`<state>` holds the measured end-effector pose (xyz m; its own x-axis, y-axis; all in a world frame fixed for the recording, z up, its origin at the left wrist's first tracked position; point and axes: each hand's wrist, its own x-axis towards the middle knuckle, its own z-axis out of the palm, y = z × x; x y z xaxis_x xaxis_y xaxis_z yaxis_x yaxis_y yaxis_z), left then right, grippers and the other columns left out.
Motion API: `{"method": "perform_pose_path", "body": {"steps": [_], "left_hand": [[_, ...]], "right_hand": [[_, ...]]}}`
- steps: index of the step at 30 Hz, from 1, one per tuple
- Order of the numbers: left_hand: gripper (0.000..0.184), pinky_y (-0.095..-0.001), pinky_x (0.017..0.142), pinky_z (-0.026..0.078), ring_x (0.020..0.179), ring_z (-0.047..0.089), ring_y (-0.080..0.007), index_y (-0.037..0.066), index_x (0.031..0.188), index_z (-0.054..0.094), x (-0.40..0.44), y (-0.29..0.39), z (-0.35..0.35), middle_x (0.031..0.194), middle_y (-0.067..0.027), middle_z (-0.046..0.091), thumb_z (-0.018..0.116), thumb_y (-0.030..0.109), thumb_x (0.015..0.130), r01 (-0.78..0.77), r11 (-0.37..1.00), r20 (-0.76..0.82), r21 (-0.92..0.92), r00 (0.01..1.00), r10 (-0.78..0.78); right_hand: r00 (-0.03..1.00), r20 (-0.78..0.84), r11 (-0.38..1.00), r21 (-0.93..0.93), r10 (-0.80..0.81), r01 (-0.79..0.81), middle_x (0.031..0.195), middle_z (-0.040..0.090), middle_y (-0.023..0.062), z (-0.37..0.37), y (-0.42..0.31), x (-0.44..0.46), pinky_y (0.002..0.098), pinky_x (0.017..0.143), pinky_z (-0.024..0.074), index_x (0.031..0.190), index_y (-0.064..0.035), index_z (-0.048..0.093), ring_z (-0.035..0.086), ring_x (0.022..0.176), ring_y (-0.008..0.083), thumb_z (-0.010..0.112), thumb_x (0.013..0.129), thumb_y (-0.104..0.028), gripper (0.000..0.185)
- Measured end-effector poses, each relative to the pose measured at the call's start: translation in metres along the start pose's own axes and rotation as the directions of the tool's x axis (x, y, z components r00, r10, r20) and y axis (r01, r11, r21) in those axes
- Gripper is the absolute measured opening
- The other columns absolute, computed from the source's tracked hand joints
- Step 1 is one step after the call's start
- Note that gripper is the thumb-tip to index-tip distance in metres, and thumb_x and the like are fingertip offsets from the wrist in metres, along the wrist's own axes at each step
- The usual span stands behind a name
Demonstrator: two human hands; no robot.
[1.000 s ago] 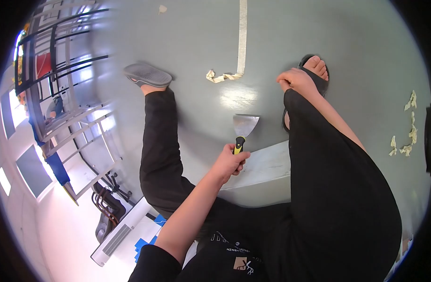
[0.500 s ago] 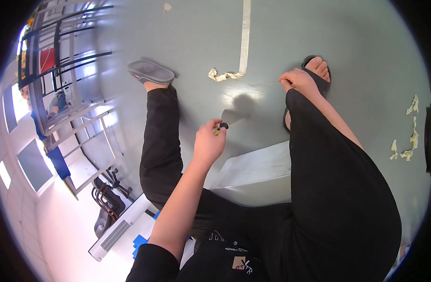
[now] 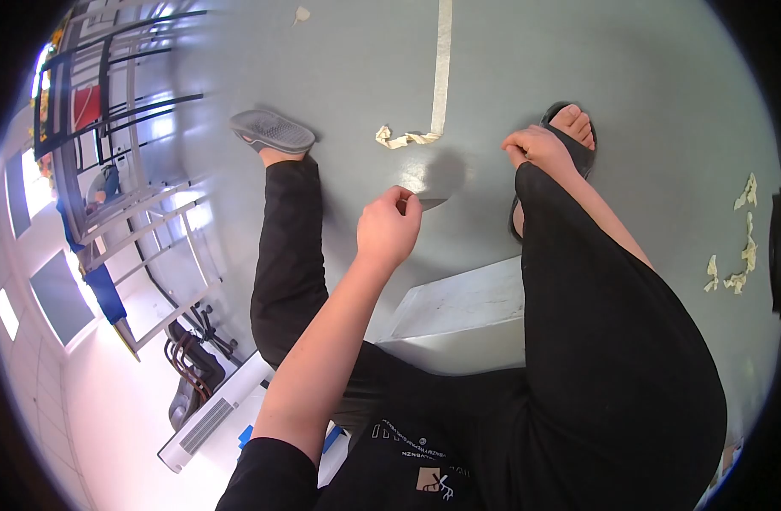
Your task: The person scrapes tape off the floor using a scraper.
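My left hand point(image 3: 389, 226) is closed around a scraper point(image 3: 433, 203) above the floor. The scraper's thin grey blade points right, seen at a slant, while its handle is hidden inside the fist. Its shadow falls on the floor just beyond. Further ahead, a pale strip of masking tape point(image 3: 441, 72) runs along the floor, ending in a crumpled, peeled piece point(image 3: 407, 138). My right hand point(image 3: 537, 146) is by my right knee, over the sandalled foot, its fingers curled and pressed together. Whether anything is between them I cannot make out.
A white box-like block point(image 3: 458, 302) is between my legs. Crumpled tape scraps point(image 3: 748, 247) lie on the floor at right, and a small scrap point(image 3: 302, 14) at the top. Metal frames point(image 3: 143, 213) stand on the left, near a dark chair point(image 3: 194, 375).
My left hand has turned over and shifted slightly up and right. The scraper's handle, visible before, is now hidden and its blade is more edge-on. My right hand is almost unmoved.
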<state>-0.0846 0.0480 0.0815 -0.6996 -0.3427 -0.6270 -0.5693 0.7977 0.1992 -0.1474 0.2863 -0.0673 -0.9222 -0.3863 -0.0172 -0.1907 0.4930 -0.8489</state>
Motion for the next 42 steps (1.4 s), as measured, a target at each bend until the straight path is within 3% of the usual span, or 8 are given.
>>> {"method": "perform_pose_path", "body": {"steps": [6,16,18,24,28,32,37,42], "left_hand": [[0.026,-0.0370,0.074,0.052,0.079,0.067,-0.0266,0.008,0.096,0.068,0.001,0.001,-0.002,0.084,-0.0080,0.071,0.054,0.029,0.089,0.021,0.999,0.036,0.028,0.999,-0.022],[0.029,-0.0350,0.076,0.051,0.080,0.067,-0.0244,0.003,0.097,0.068,0.001,-0.012,0.007,0.088,-0.0122,0.070,0.059,0.028,0.086,-0.009,1.000,0.028,-0.028,1.000,0.010],[0.033,-0.0393,0.081,0.052,0.093,0.065,-0.0296,0.009,0.110,0.062,-0.006,-0.018,0.011,0.105,-0.0144,0.065,0.059,0.028,0.084,-0.092,0.988,-0.047,0.127,0.994,0.099],[0.049,-0.0427,0.086,0.050,0.100,0.062,-0.0375,0.009,0.125,0.050,-0.034,-0.048,0.029,0.109,-0.0219,0.063,0.066,0.023,0.082,-0.058,0.996,0.192,0.067,0.980,0.044],[0.045,-0.0454,0.086,0.049,0.099,0.061,-0.0420,0.014,0.131,0.046,-0.051,-0.063,0.056,0.109,-0.0227,0.062,0.059,0.015,0.087,-0.035,0.997,0.126,0.069,0.992,0.026],[0.053,-0.0465,0.083,0.050,0.092,0.062,-0.0405,0.018,0.139,0.041,-0.046,-0.061,0.066,0.105,-0.0221,0.060,0.056,0.016,0.089,-0.088,0.990,0.124,0.112,0.989,0.074],[0.072,-0.0445,0.074,0.053,0.087,0.064,-0.0348,0.026,0.152,0.020,-0.004,-0.028,0.059,0.103,-0.0201,0.056,0.049,0.009,0.089,-0.098,0.914,0.261,0.393,0.965,-0.009],[0.068,-0.0453,0.075,0.053,0.087,0.062,-0.0349,0.028,0.151,0.024,0.039,-0.009,0.041,0.100,-0.0200,0.059,0.047,0.010,0.089,-0.177,0.891,0.248,0.418,0.966,0.076]], "right_hand": [[0.999,-0.025,0.999,0.020,-0.040,0.040,0.077,0.067,0.0085,0.004,0.004,0.000,0.0378,0.074,0.0492,0.084,-0.0070,0.067,0.062,0.080,0.0283,0.061,0.077,-0.005,0.009],[0.999,0.006,0.999,0.002,-0.032,0.032,0.079,0.068,0.0084,0.006,0.009,0.001,0.0383,0.075,0.0495,0.084,-0.0074,0.068,0.062,0.082,0.0284,0.060,0.078,-0.007,0.009],[1.000,0.011,1.000,-0.002,-0.028,0.028,0.079,0.068,0.0085,0.007,0.010,0.001,0.0385,0.075,0.0495,0.084,-0.0075,0.068,0.062,0.082,0.0284,0.060,0.078,-0.007,0.009],[1.000,-0.007,0.999,0.033,0.000,0.000,0.078,0.066,0.0087,0.006,0.009,-0.001,0.0386,0.075,0.0492,0.083,-0.0077,0.067,0.062,0.081,0.0283,0.061,0.078,-0.009,0.008],[0.999,-0.031,0.999,0.047,-0.009,0.010,0.076,0.065,0.0086,0.010,0.012,-0.002,0.0385,0.075,0.0488,0.082,-0.0082,0.067,0.062,0.081,0.0280,0.062,0.077,-0.010,0.007],[0.999,-0.033,0.999,0.042,-0.015,0.016,0.076,0.065,0.0089,0.011,0.012,-0.002,0.0384,0.074,0.0489,0.081,-0.0083,0.067,0.062,0.081,0.0279,0.062,0.077,-0.009,0.007],[0.996,-0.028,0.997,-0.007,-0.080,0.080,0.076,0.067,0.0054,0.009,0.014,-0.002,0.0351,0.070,0.0489,0.084,-0.0084,0.066,0.062,0.077,0.0253,0.061,0.079,-0.001,0.010],[0.999,-0.015,0.999,0.025,-0.046,0.046,0.076,0.066,0.0084,0.007,0.010,-0.001,0.0385,0.071,0.0489,0.082,-0.0073,0.066,0.061,0.079,0.0281,0.061,0.076,-0.005,0.008]]}}
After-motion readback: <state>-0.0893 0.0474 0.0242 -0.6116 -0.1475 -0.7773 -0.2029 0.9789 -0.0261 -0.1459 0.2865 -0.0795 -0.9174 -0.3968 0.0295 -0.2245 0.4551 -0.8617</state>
